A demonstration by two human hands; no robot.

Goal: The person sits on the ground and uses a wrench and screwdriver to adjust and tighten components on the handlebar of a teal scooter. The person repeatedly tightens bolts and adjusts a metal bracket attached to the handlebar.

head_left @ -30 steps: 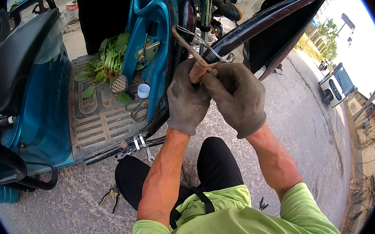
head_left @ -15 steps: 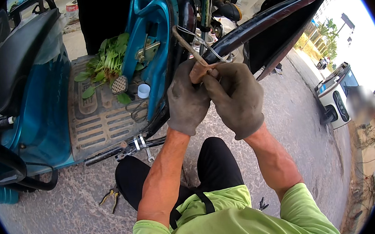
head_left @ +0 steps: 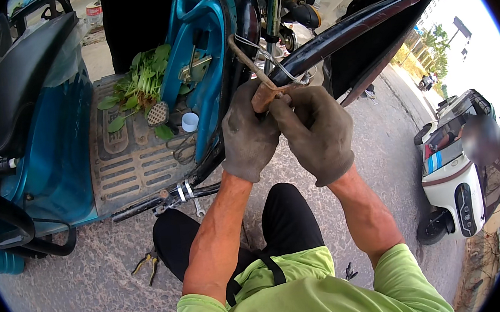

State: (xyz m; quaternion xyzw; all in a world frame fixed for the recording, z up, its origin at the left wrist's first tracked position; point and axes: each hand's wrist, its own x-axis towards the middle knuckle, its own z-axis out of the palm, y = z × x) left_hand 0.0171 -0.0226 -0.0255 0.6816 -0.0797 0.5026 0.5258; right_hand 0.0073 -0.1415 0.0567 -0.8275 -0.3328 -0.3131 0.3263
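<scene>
Both my hands wear grey-brown work gloves and meet at a rusty metal bracket (head_left: 264,97) at the end of a black tube (head_left: 335,41). My left hand (head_left: 250,133) is wrapped round the bracket from the left. From the right, my right hand (head_left: 319,133) pinches at the bracket's side; a small bolt-like end (head_left: 284,98) shows by its fingertips, mostly hidden by the glove. A thin rusty rod (head_left: 243,56) runs up from the bracket. Silver wire (head_left: 272,58) loops round the tube just above my hands.
A teal electric tricycle (head_left: 53,140) stands at left, with leafy greens (head_left: 145,75) and a white cap (head_left: 190,122) on its footboard (head_left: 121,175). A wrench (head_left: 198,206) hangs near a black bar. Yellow-handled pliers (head_left: 146,268) lie on the ground. At right is a white three-wheeler (head_left: 448,190) with a person.
The white three-wheeler at the right has come nearer and shows more fully. My hands stay on the bracket, with barely any shift.
</scene>
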